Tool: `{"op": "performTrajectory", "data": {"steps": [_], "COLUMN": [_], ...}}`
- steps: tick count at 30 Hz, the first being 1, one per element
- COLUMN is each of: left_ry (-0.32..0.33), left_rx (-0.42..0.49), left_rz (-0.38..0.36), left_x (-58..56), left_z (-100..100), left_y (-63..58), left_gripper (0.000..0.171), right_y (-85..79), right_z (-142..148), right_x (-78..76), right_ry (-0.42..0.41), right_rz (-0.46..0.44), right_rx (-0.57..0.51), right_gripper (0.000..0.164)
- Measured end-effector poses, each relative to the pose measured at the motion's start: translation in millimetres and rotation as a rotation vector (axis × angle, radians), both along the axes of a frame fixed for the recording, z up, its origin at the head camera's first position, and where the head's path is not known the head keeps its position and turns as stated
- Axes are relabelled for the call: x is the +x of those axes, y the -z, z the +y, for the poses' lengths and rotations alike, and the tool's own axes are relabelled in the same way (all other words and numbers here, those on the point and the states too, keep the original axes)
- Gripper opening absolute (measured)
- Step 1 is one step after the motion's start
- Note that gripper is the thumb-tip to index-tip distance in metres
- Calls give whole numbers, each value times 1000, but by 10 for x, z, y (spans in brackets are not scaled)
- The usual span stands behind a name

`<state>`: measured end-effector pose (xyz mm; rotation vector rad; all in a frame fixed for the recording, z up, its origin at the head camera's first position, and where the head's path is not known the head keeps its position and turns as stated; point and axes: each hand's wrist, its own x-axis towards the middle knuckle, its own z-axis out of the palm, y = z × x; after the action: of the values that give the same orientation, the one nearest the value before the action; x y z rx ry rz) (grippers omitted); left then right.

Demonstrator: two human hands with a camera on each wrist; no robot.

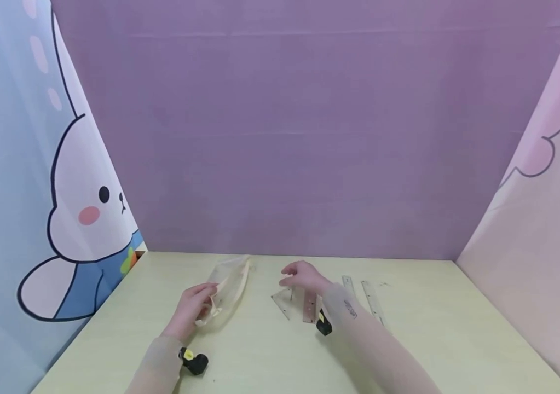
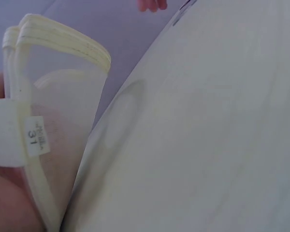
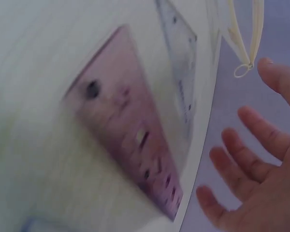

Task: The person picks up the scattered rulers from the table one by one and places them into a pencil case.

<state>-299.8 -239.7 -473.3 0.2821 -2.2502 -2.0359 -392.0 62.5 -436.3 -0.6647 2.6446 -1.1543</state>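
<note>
My left hand (image 1: 193, 309) grips a translucent mesh zip pouch (image 1: 236, 290) with cream edging, held up at the left of the table. A small white label (image 2: 37, 136) marked 31 shows on the pouch in the left wrist view. My right hand (image 1: 305, 277) hovers over the table with its fingers spread and slightly bent, holding nothing. Below it lie a pink ruler (image 3: 130, 125) with cut-out shapes and a clear set square (image 3: 183, 67). Part of the pink ruler is hidden by the hand in the head view.
Two clear rulers lie right of the pink one: a longer ruler (image 1: 372, 300) and a shorter-looking ruler (image 1: 347, 283), partly behind my forearm. The pale table (image 1: 260, 355) ends at a purple backdrop (image 1: 299, 137), with printed curtains on both sides.
</note>
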Motion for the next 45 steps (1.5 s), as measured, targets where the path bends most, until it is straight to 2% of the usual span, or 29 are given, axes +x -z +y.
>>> {"op": "performTrajectory", "data": {"steps": [4,7,9,13,24,32,45], "left_ry": [3,10,3,-1,10,9,-3], "left_rx": [35,44,50,61,93,95,83], "left_rz": [-15,-17,-22,-21,-21,-22,-22], "left_x": [-10,-10,-11,-5,7,24,-21], "left_z": [-48,-65,-66,-62,-48,-18,-14], "left_y": [-1,-6,-8,-10,16,8,50], "left_gripper": [40,41,41,41,42,41,39], "right_y": [11,49,93,188,248,258,158], "right_z": [65,83,82,73,80,83,52], "right_x": [72,123,143,154,206,182,236], "right_ry": [48,75,77,72,68,79,75], "right_rz": [20,40,68,120,131,130,128], "right_rx": [136,300,409,514,562,588,566], "right_gripper": [70,90,98,104,105,110,104]}}
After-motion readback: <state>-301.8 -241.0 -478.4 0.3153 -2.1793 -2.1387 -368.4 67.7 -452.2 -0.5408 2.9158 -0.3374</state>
